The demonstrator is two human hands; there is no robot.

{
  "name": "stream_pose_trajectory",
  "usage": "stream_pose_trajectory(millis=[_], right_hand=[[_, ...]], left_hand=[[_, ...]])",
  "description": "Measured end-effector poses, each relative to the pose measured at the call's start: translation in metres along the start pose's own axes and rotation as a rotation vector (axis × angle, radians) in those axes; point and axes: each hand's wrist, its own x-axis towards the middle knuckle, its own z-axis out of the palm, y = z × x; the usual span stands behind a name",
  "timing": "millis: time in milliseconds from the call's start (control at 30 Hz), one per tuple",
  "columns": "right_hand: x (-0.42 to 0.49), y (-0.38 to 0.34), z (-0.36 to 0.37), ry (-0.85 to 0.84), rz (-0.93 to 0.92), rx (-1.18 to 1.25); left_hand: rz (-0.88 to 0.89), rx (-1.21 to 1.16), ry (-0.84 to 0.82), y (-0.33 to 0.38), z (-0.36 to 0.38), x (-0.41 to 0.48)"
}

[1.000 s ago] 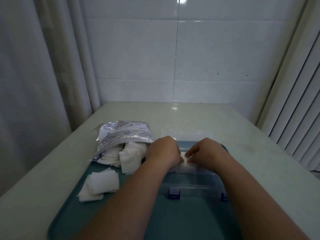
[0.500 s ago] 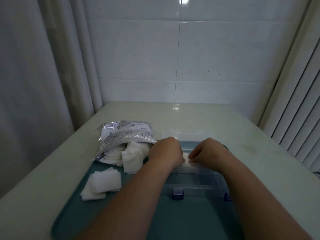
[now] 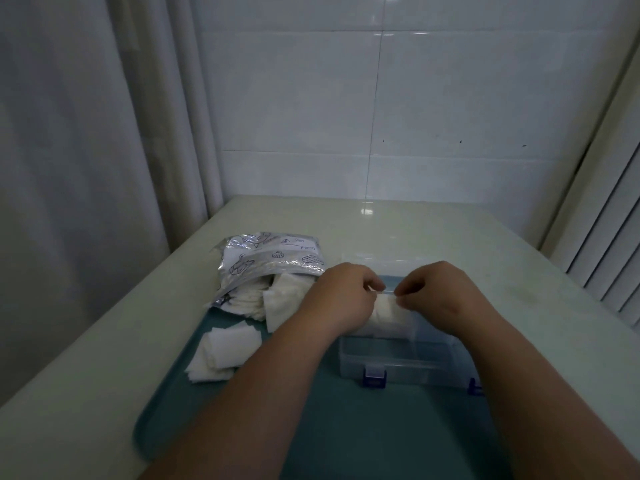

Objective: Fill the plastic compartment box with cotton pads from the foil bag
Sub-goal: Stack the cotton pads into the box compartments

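A clear plastic compartment box (image 3: 398, 363) with blue latches sits open on a teal tray (image 3: 346, 427), its lid lying flat behind it. My left hand (image 3: 341, 299) and my right hand (image 3: 440, 294) are over the box's far compartments, each pinching an end of a white stack of cotton pads (image 3: 388, 315) that sits in the box. The silver foil bag (image 3: 270, 261) lies to the left with pads spilling from its mouth. A loose pile of pads (image 3: 225, 355) rests on the tray's left side.
The tray lies on a pale table (image 3: 554, 341) set against a white tiled wall. A curtain hangs at the left and slatted blinds (image 3: 609, 244) at the right. The box's near compartments hold nothing that I can see.
Both hands have lifted slightly and their fingertips now pinch the top of the pad stack, which shows more between them. The camera view has shifted a little.
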Motion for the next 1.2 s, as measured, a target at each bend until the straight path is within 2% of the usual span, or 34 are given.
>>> stream_pose_trajectory(millis=[167,433,600,867,933,1067,1200], right_hand=[[-0.005,-0.009,0.006,0.066,-0.084,0.028],[-0.023,-0.029,0.011,0.048,-0.196,0.117],[-0.032,-0.039,0.02,0.035,-0.246,0.125],[-0.036,-0.044,0.026,0.015,-0.277,0.124],[-0.036,-0.044,0.026,0.011,-0.278,0.125],[-0.036,-0.044,0.026,0.001,-0.277,0.128],[-0.035,-0.043,0.027,0.006,-0.285,0.132]], left_hand=[[-0.011,-0.029,0.068,-0.012,-0.017,-0.015],[-0.06,-0.014,0.17,-0.038,-0.049,-0.038],[-0.201,-0.004,0.249,-0.061,-0.07,-0.053],[-0.473,0.474,0.059,-0.08,-0.086,-0.074],[-0.509,0.492,0.015,-0.084,-0.086,-0.077],[-0.482,0.585,-0.136,-0.084,-0.087,-0.082],[-0.403,0.718,-0.207,-0.079,-0.085,-0.082]])
